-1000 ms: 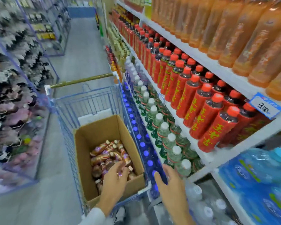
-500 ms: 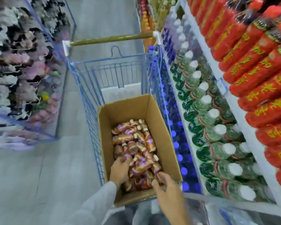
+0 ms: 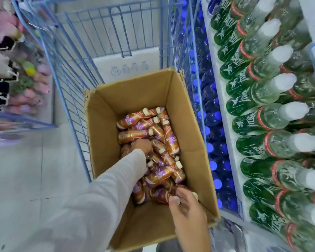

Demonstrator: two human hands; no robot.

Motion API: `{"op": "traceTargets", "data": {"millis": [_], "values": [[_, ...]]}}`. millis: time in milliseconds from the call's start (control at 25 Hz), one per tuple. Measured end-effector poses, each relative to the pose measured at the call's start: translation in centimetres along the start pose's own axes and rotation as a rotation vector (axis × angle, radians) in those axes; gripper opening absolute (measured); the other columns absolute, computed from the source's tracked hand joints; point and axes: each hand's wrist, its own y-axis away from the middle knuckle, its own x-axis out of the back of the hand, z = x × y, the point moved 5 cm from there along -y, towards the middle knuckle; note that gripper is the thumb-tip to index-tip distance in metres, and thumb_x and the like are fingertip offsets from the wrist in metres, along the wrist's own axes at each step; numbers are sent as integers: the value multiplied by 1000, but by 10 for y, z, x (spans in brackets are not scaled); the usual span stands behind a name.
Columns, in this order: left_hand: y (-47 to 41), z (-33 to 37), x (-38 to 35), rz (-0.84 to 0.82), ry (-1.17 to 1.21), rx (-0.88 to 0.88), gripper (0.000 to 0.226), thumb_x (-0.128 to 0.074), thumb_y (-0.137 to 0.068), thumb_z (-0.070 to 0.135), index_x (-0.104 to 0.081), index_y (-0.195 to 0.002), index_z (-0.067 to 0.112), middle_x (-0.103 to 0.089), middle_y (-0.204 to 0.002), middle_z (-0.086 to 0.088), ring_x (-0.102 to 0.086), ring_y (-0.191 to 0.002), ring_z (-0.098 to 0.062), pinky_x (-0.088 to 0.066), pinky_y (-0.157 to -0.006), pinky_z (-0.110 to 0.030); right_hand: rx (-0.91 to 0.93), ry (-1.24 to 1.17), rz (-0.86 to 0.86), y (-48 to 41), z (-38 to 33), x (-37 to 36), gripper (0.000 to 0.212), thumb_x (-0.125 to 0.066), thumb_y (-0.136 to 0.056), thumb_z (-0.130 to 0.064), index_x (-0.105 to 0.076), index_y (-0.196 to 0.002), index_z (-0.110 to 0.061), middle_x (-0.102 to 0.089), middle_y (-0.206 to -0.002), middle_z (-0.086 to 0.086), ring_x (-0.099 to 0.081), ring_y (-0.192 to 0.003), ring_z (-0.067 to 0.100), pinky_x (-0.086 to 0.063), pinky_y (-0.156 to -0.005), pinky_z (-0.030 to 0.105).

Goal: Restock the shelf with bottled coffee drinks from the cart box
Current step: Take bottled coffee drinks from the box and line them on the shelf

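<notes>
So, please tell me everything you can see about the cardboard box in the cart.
The cardboard box is plain brown corrugated card, rectangular and deep, and open at the top. It stands upright inside the blue wire cart, close to its right side. Small coffee bottles with pale caps lie jumbled at its bottom, well below the rim. Both hands reach into it: the left hand among the middle bottles, the right hand at the near end.
</notes>
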Motion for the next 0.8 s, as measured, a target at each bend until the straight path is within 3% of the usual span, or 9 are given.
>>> {"op": "traceTargets", "data": {"millis": [160, 280, 360, 440, 520, 640, 720, 800], "values": [[-35, -7, -4, -60, -2, 30, 50, -72, -82, 48, -63, -110, 7, -62, -115, -9, -59, -105, -28, -48, -93, -34, -92, 59, -46, -9, -2, -10, 35, -67, -86, -51, -58, -119, -45, -61, -126, -17, -55, -120, 9, -50, -103, 40], [-31, -22, 7, -190, 233, 118, 80, -75, -56, 64, -64, -121, 18, -63, -126, -6, -60, -110, -28, -48, -100, -42, -100, 141, -127, -11, -19, -12, 41, -62, -92, -46, -55, -132, -35, -60, -129, -11, -56, -120, 13, -46, -102, 32], [10, -25, 32, -199, 414, 101, 66, -74, -65, 58, -68, -118, 18, -69, -120, -7, -64, -105, -25, -53, -90, -40, -120, 180, -194, -19, -23, -18, 43, -62, -94, -41, -56, -133, -24, -62, -127, -5, -58, -117, 16, -44, -99, 30], [68, -31, 53, -236, 517, 74, 55, -73, -78, 51, -64, -118, 15, -71, -112, -6, -67, -98, -22, -53, -76, -33, -165, 134, -252, -33, -25, -27, 30, -64, -93, -34, -60, -120, -19, -63, -108, -2, -58, -107, 19, -42, -92, 28], [106, -51, 59, -253, 617, 43, 52, -74, -80, 41, -58, -122, 15, -70, -113, -8, -69, -99, -24, -59, -80, -41, -174, 123, -263, -55, -23, -41, 24, -65, -91, -34, -60, -110, -20, -62, -103, 1, -58, -107, 25, -38, -89, 28], [141, -85, 63, -253, 876, 48, 55, -79, -79, 22, -53, -127, 15, -67, -118, -13, -72, -101, -29, -59, -86, -52, -260, 6, -286, -100, -7, -79, 57, -68, -85, -41, -55, -132, -12, -63, -127, 9, -57, -117, 29, -42, -104, 36], [154, -95, 63, -253, 975, 46, 58, -78, -73, 21, -54, -126, 17, -67, -118, -10, -72, -101, -26, -61, -81, -47, -313, -11, -287, -139, 15, -111, 100, -76, -68, -59, -41, -149, -12, -59, -138, 7, -57, -123, 30, -43, -109, 43], [162, -99, 61, -227, 967, 22, 65, -82, -66, 22, -55, -125, 20, -67, -117, -6, -73, -96, -20, -61, -72, -37, -332, 26, -239, -166, 31, -139, 132, -83, -46, -72, -34, -152, -11, -53, -142, 7, -57, -123, 31, -45, -108, 47]]}}
